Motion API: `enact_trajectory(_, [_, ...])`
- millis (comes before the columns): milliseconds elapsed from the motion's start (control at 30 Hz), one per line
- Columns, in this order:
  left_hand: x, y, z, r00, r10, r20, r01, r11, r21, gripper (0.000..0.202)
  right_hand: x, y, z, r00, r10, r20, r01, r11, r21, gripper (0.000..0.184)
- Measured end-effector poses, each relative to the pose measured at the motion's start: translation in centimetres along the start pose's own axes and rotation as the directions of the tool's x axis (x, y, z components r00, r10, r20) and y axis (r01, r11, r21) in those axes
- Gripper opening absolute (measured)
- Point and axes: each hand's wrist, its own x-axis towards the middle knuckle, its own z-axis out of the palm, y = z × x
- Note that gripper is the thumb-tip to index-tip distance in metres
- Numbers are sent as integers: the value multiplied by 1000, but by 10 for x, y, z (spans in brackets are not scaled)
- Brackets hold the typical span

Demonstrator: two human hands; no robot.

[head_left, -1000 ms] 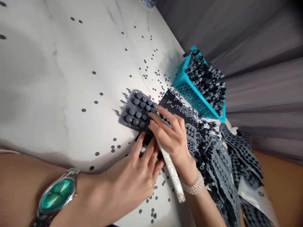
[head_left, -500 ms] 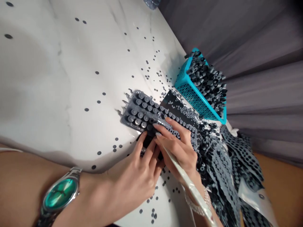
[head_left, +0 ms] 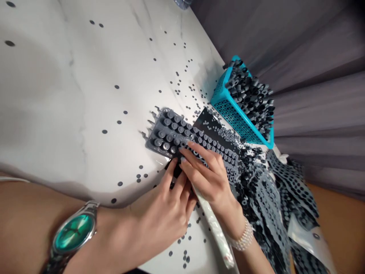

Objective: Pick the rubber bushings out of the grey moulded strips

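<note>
Grey rubber button sheet (head_left: 167, 131) held by left hand (head_left: 154, 215) and right hand (head_left: 211, 182) fingers (head_left: 199, 156), cat-logo wristwatch (head_left: 74, 233).

Basket (head_left: 225, 102) beside sheet (head_left: 171, 131), pellets (head_left: 116, 86) on tabletop (head_left: 57, 95)

A white marble table (head_left: 51, 95) carries scattered black rubber dots (head_left: 116, 86), a studded grey rubber sheet (head_left: 165, 131), a teal plastic basket (head_left: 225, 102) near its edge, and a heap of punched rubber strips (head_left: 270, 198)
</note>
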Motion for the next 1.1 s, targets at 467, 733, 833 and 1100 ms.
enact_trajectory(467, [-3,7,9,999,-34,13,34,999,-37,49,8,15,5,971,218,-101,-201,968,153,16])
enact_trajectory(733, [-1,5,5,999,-40,4,40,999,-14,40,8,5,9,984,172,-39,-164,974,159,22])
enact_trajectory(833, [-1,4,4,1000,-16,25,17,999,-27,39,12,6,10,990,139,-19,-135,981,139,22])
enact_trajectory(1100, [-2,6,8,999,-39,18,39,999,-29,39,15,8,5,991,134,-23,-129,980,151,19])
